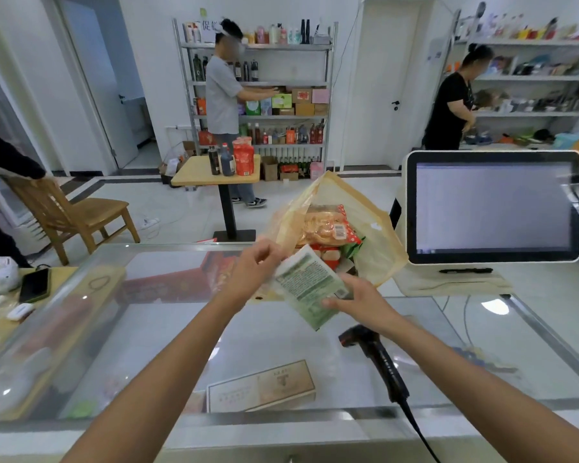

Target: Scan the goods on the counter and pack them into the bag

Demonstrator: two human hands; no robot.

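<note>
A pale yellow plastic bag (378,235) stands open on the far side of the glass counter (168,329). Inside it lie a clear packet of golden snacks (321,225) with a barcode and red and green packets below. My right hand (355,300) grips a green and white flat packet (306,284) by its lower right edge, just in front of the bag's mouth. My left hand (256,264) pinches the bag's near left rim, beside the packet's top corner. A black barcode scanner (376,359) lies on the counter under my right forearm.
A white touchscreen terminal (493,207) with a pen (465,270) at its base stands to the right of the bag. A long beige box (261,387) shows under the glass. A phone (34,285) lies at the left. People, a chair, a table and shelves are beyond.
</note>
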